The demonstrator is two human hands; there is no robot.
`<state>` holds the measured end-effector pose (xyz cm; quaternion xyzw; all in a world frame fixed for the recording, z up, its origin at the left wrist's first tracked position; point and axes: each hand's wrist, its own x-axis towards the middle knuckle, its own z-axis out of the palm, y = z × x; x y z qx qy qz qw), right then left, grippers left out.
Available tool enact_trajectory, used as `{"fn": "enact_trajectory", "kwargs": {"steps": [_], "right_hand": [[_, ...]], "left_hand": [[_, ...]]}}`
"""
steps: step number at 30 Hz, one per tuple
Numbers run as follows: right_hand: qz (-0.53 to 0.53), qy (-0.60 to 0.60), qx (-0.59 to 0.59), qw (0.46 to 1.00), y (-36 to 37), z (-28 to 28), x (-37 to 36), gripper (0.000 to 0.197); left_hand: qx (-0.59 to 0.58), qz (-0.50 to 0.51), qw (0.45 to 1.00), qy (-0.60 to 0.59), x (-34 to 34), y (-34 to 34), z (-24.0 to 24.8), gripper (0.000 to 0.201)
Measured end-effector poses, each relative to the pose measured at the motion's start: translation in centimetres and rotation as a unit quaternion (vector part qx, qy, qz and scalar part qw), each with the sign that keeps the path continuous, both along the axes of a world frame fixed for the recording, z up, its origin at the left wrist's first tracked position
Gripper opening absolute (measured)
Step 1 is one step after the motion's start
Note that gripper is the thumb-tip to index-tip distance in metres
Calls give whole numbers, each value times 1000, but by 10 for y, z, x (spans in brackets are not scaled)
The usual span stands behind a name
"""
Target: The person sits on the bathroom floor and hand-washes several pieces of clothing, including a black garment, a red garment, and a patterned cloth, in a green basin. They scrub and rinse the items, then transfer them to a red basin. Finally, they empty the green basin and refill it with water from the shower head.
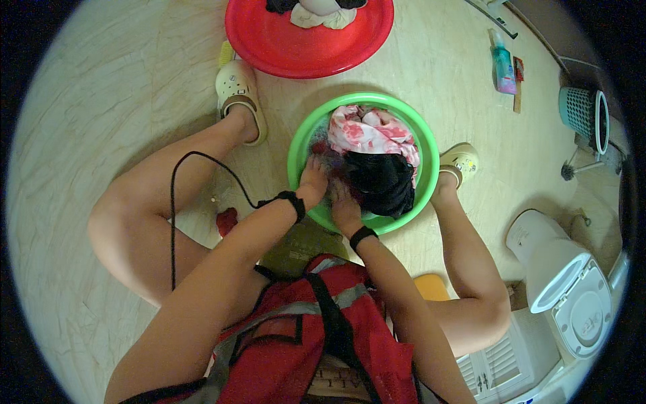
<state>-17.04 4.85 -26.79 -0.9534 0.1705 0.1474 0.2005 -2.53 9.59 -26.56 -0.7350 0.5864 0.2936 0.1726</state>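
Between my legs stands a green basin [431, 158] holding wet laundry and some foamy water. My left hand [313, 182] reaches over its left rim and grips a dark red cloth [330, 161], partly under the suds. Close beside it, my right hand [345, 207] is closed on the same cloth near the front rim; its fingertips are hidden. A black garment [380, 182] lies against my right hand, filling the basin's right side. Behind that is a bunched white cloth with pink-red blotches [373, 131]. Dark bands circle both wrists, and a black cord [202, 155] loops from the left one.
Ahead sits a red basin [309, 57] with black and pale clothes. A teal bottle [503, 67] lies at the far right, near a teal basket [579, 111] and a toilet [555, 262]. A red scrap [227, 221] is on the floor at left, and a yellow brush [225, 54] by my left shoe.
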Motion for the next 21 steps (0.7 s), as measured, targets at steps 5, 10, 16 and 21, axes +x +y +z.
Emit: {"fn": "enact_trajectory", "kwargs": {"steps": [5,10,16,21], "right_hand": [[35,354,202,913,-29,26,54,46],[-60,203,202,956,-44,80,74,44],[-221,-173,279,918,-64,139,69,82],[-256,-272,372,850,-59,177,77,62]], "left_hand": [[83,4,995,53,19,-38,14,21],[-11,130,975,182,66,-43,60,30],[-181,292,857,384,77,-34,148,41],[-298,396,677,544,62,-43,240,22]]}}
